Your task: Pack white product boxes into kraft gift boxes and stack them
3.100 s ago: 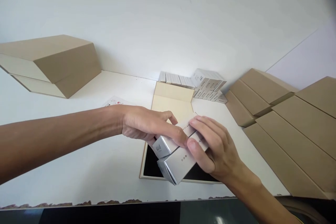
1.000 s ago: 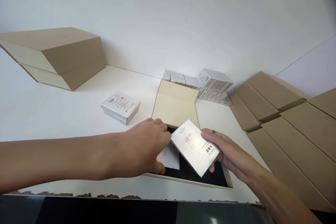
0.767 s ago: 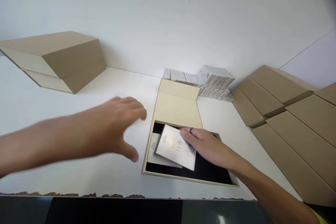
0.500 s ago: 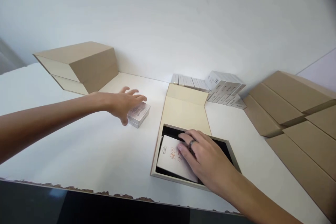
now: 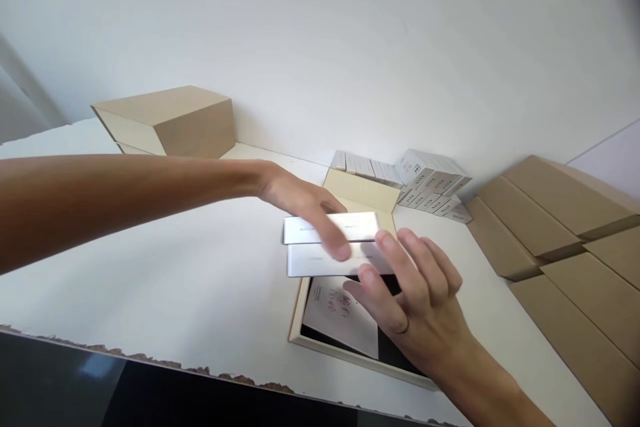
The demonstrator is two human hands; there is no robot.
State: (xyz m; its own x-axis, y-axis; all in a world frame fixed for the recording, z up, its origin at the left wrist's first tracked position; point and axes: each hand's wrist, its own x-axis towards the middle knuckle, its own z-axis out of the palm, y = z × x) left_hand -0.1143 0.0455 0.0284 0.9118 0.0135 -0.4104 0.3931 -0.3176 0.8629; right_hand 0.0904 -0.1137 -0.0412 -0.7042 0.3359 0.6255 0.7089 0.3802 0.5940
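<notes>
As the left hand [image 5: 300, 197] grips, two cartons [image 5: 310, 255] reach the right hand [image 5: 430, 307].

White table [image 5: 210, 293]: open box [image 5: 360, 360], cartons [image 5: 435, 180], brown boxes [image 5: 550, 195]

L hand [image 5: 303, 203]: most fingers hidden behind 2 white boxes [image 5: 317, 265], ctr; side print too blurred to read. Brown boxes [image 5: 590, 293], lower R, cut by frame edge.

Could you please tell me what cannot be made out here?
In the head view:
Left hand: its hold behind the two white boxes, hidden by the boxes.
Print on their near sides: blurred.
Open box: part of its inside, covered by the right hand.
Brown boxes at right: cut off by picture edge.
</notes>
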